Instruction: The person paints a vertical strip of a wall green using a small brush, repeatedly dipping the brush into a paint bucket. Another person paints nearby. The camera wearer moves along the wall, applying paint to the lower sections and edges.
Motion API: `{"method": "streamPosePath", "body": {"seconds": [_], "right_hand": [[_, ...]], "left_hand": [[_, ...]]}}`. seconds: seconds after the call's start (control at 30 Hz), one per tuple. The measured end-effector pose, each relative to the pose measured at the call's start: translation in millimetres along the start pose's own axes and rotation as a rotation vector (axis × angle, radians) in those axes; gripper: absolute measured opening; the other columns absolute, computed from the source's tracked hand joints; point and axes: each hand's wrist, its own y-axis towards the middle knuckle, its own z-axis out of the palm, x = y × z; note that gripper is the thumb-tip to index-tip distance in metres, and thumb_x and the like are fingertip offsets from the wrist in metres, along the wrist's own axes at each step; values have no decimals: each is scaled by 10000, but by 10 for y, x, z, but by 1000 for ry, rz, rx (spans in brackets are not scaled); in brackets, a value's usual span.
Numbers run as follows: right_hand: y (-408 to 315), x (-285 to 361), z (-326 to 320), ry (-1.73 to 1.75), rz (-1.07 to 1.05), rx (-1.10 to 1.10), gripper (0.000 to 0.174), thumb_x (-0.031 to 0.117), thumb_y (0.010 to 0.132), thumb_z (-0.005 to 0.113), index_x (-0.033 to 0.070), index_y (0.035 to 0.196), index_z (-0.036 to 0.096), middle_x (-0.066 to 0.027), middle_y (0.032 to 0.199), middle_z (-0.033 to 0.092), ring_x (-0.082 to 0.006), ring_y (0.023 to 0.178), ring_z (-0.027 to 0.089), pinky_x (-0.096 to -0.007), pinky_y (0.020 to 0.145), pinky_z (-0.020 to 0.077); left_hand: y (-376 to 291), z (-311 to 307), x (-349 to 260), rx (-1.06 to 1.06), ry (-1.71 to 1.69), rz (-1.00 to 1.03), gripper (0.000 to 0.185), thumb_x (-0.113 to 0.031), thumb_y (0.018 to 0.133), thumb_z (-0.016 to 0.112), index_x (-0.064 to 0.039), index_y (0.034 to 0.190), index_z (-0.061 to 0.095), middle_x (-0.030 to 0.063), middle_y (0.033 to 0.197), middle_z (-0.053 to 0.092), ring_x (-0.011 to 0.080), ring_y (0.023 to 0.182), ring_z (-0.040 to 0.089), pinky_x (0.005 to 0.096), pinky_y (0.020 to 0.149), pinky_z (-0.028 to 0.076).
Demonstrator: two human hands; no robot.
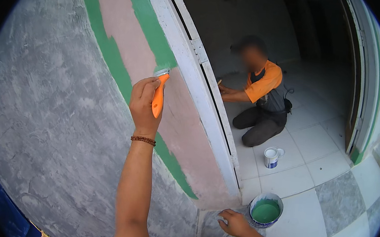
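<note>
My left hand (146, 99) holds a paintbrush with an orange handle (158, 98). The brush's bristles touch the lower end of a green painted stripe (151, 22) beside the white door frame (194, 77). Another green stripe (113, 54) runs along the left border of the pinkish wall band (176, 117), next to grey mottled wall. My right hand (233, 222) is low down with fingers apart, holding nothing, just left of a bucket of green paint (266, 211) on the floor.
Inside the doorway a person (264, 91) in an orange-sleeved shirt kneels, hands near the door frame. An opened small paint can (271, 158) with its lid stands on the white floor tiles (285, 180). Grey wall (57, 105) fills the left.
</note>
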Motion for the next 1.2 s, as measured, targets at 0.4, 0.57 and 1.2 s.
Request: {"method": "streamPosePath", "body": {"seconds": [0.4, 0.57, 1.2], "right_hand": [[-18, -111, -206, 7, 49, 65, 293, 275, 908, 735, 65, 1112, 735, -160, 1074, 733, -296, 902, 751, -409, 828, 597], [-23, -150, -174, 11, 66, 102, 306, 297, 910, 723, 75, 1121, 736, -164, 1092, 734, -321, 929, 740, -429, 846, 591], [-7, -165, -133, 52, 101, 153, 321, 321, 916, 695, 86, 1130, 737, -173, 1115, 726, -375, 986, 710, -464, 881, 574]], "left_hand": [[138, 275, 147, 15, -38, -65, 241, 69, 855, 744, -44, 1044, 645, 98, 1109, 709, 275, 1029, 703, 342, 837, 607], [44, 321, 154, 19, -41, -79, 196, 23, 883, 771, -41, 1016, 642, 96, 1102, 717, 255, 1014, 711, 336, 843, 599], [-191, 331, 155, 82, -93, -85, 284, 146, 827, 687, -22, 1055, 655, 137, 1164, 716, 308, 1086, 708, 362, 925, 606]]}}
